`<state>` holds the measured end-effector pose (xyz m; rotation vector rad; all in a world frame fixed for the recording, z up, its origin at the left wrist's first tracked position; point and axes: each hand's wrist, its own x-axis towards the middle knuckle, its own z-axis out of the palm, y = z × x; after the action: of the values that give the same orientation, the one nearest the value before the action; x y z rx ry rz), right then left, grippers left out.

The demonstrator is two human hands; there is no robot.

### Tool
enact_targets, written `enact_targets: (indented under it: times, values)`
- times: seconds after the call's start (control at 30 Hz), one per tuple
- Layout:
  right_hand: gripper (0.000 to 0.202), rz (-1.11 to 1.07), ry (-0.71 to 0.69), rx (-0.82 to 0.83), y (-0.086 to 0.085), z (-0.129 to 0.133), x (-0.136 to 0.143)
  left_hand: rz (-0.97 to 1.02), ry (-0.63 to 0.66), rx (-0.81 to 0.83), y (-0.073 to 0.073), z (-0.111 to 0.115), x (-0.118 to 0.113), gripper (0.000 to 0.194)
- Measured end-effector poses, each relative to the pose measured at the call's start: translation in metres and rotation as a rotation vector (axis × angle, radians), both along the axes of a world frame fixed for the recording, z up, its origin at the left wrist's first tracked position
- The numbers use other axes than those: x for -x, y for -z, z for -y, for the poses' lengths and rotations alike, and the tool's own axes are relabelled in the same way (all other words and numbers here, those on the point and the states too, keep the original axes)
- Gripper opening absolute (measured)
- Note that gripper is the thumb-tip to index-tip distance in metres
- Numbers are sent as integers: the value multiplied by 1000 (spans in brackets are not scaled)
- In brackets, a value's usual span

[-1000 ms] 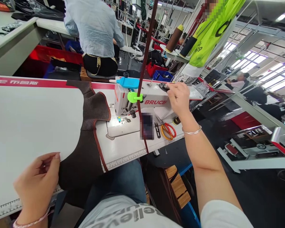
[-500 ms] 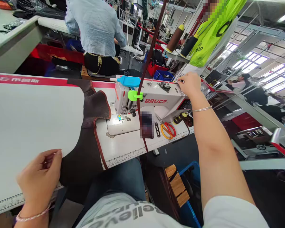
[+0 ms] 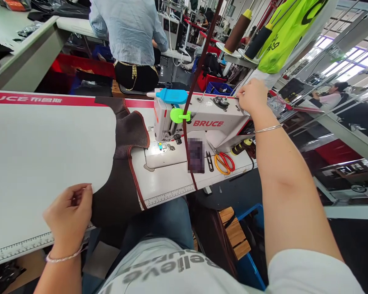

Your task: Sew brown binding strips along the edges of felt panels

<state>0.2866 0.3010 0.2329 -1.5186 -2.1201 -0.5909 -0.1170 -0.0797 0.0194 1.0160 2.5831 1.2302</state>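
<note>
My left hand point(image 3: 70, 210) is closed in a pinch above the white sewing table point(image 3: 46, 155), thumb and fingertip right by the left edge of a dark brown fabric piece point(image 3: 113, 204). Whatever lies between those fingers is too small or hidden to name. The fabric has reddish-brown bound edges and drapes over the table's front edge. My right hand point(image 3: 254, 97) is at the right end of the BRUCE sewing machine's point(image 3: 208, 122) top, its fingers bent together; what they grip is hidden. A long brown binding strip point(image 3: 199, 67) hangs down in front of the machine.
Orange-and-red-handled scissors point(image 3: 224, 163), black thread snips point(image 3: 209, 161) and a thread cone point(image 3: 241, 147) lie right of the needle area. Brown point(image 3: 237, 32) and black point(image 3: 257, 43) thread cones stand on the rack behind. A person in a blue shirt point(image 3: 130, 32) sits beyond the table.
The whole view has shifted, so the machine and table appear slightly further right and higher. Both hands keep nearly the same places and closed shapes.
</note>
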Motion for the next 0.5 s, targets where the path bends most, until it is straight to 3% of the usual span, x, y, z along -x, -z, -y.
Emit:
enact_targets:
  times: [0.13,0.27,0.33,0.4,0.5]
  values:
    - [70,-227,-136,-86,2,-6,-7,40,-19,-23,1,0,0,26]
    - [47,-408,-143,-22,-5,20,-1,30,-9,-40,-12,3,-9,22]
    - [27,-503,-189,16,-7,40,4,8,39,-122,-32,2,-20,18]
    - [14,-580,-273,28,-7,61,9,52,137,-308,-60,-6,-36,15]
    - [13,-614,-434,-13,-5,90,15,112,341,-610,-111,-30,-63,10]
